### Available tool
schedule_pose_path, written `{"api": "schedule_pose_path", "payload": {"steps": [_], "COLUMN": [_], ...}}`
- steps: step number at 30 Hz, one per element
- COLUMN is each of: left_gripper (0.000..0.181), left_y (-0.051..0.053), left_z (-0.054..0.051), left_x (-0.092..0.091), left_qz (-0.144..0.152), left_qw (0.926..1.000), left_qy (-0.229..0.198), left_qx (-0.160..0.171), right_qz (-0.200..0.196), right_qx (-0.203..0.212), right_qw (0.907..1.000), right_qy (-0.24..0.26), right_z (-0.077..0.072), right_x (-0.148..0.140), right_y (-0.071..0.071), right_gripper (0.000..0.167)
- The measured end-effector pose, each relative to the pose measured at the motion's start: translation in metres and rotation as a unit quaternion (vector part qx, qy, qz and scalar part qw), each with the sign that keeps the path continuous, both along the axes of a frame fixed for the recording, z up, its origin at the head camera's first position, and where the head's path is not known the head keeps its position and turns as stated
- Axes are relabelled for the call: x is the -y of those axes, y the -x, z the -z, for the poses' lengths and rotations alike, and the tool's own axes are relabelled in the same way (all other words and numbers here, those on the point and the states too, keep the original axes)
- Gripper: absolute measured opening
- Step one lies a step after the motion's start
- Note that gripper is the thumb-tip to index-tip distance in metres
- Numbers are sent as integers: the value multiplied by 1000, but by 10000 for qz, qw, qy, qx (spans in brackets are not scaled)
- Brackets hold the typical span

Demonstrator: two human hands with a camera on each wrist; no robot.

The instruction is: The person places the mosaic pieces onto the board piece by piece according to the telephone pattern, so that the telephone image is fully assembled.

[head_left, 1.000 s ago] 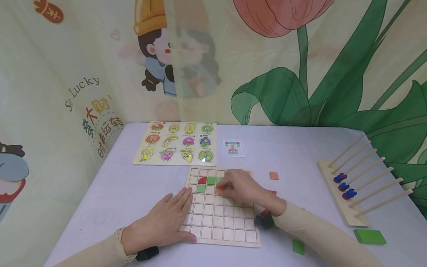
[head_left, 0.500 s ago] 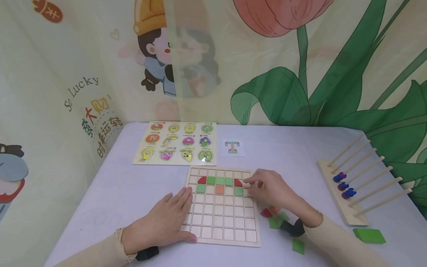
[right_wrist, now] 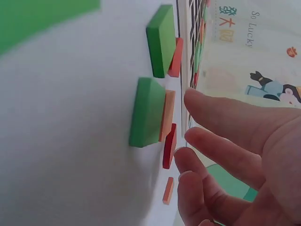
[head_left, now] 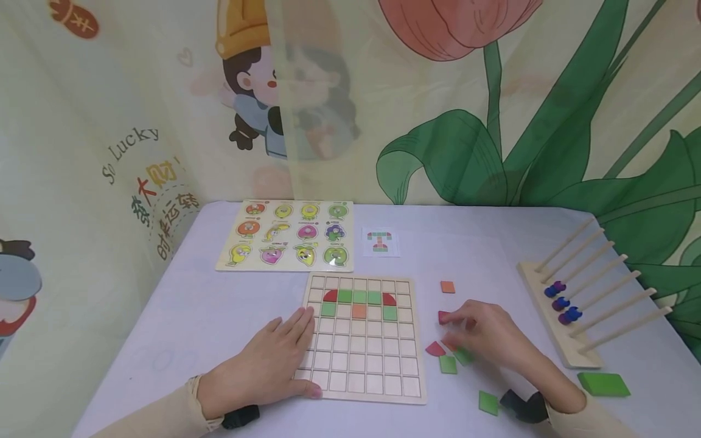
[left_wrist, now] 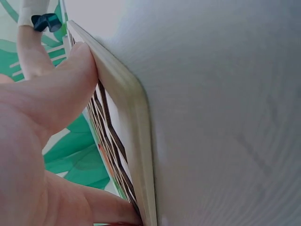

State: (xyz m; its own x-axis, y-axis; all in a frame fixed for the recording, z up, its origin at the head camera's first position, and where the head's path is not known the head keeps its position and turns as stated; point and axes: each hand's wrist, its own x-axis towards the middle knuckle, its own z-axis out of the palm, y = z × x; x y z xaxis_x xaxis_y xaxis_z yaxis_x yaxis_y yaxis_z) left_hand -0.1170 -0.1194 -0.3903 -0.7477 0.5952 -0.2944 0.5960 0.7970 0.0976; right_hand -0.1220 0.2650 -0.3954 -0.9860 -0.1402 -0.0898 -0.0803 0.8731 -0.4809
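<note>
My left hand rests on the left edge of a wooden grid board, thumb at its near edge. In the board's upper part lie red quarter-round tiles, green square tiles and an orange square tile. To the board's right, my right hand hovers over loose tiles. The right wrist view shows its fingers parted from the thumb, with nothing between them. Beneath and beside it are a red tile, an orange tile and a green tile.
Another orange tile lies farther back, and a green tile nearer. A fruit puzzle board and a pattern card sit behind the grid. On the right stand a peg rack with beads and a green block.
My right hand has drawn back rightward from the board to the loose tiles. The orange tile it held a second ago lies in the grid. My left hand has stayed in place.
</note>
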Motion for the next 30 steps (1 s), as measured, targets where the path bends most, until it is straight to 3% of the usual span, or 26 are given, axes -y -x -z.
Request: {"api": "schedule_pose_path", "payload": {"steps": [8,30], "left_gripper": [115,115], "left_y": [0,-1], "left_z": [1,2], "left_x": [1,2], "left_qz": [28,0], "left_qw": [10000,9999], "left_qy": [-28,-102], "left_qx": [-86,-66], "right_qz": [75,206], "right_qx": [-111,-96], "right_qw": [9997,9997], "right_qy": [-179,-35], "right_z": [8,14], "right_x": [1,5], "right_y": [-12,-13], "right_gripper": [23,31]}}
